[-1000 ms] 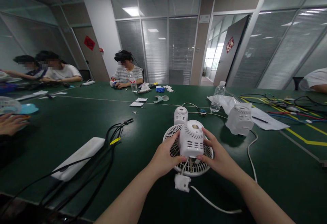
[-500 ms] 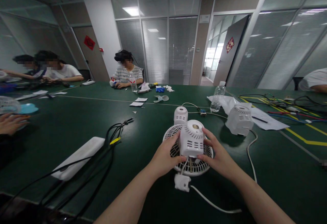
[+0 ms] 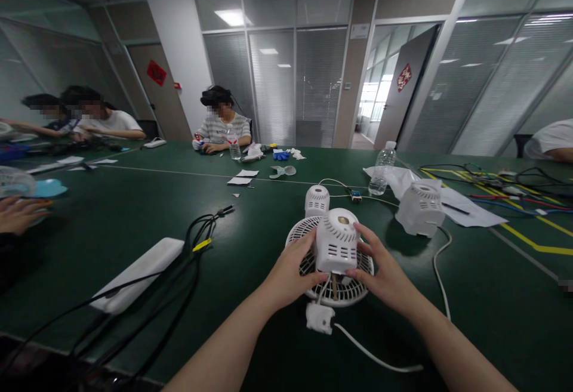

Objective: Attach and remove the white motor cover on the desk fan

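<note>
Both my hands grip a white vented fan motor housing [image 3: 336, 247] from its two sides. My left hand [image 3: 295, 264] has its thumb along the lower front edge; my right hand [image 3: 378, 261] mirrors it. Beneath the housing lies a round white fan grille [image 3: 360, 296], flat on the table and partly hidden by the housing and my fingers. A white cord runs down from the housing to a small white block [image 3: 320, 318], and a white cable [image 3: 378, 353] trails right from beside that block. Just behind the grille stands a second, smaller-looking vented housing [image 3: 317, 201].
Another white housing [image 3: 419, 208] with a cord stands to the right, near a water bottle [image 3: 383, 168] and paper [image 3: 474, 210]. A white power strip [image 3: 138, 275] with black cables lies left. A small fan blade [image 3: 283, 171] sits farther back. Other people sit around the green table [image 3: 250, 225].
</note>
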The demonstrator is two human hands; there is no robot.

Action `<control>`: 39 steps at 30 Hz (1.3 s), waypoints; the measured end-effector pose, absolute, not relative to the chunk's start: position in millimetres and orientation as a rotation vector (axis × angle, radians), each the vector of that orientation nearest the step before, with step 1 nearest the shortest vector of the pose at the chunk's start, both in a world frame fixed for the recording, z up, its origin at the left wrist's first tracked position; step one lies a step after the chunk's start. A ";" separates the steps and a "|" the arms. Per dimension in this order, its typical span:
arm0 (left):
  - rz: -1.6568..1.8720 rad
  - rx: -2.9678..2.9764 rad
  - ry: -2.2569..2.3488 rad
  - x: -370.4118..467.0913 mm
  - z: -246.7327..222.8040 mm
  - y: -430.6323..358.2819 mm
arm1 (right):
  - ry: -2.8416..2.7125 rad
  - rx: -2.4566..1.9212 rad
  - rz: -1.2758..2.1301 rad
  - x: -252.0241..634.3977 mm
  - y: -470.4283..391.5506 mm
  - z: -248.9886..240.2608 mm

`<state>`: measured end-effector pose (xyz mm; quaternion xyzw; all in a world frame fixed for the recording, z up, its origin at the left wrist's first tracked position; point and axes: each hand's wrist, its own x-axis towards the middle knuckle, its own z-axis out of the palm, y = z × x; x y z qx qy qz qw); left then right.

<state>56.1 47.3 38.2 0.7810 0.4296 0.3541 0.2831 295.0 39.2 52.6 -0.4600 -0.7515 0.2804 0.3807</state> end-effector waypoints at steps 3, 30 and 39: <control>0.957 2.067 1.159 56.4 39.4 47.0 | -1.935 -1.165 0.720 295.1 38.5 54.8; 0.866 2.252 1.231 57.8 38.3 45.4 | -2.034 -1.155 0.746 300.2 38.2 60.1; 0.916 2.229 1.240 58.5 40.3 44.2 | -1.976 -1.154 0.791 299.6 42.7 50.8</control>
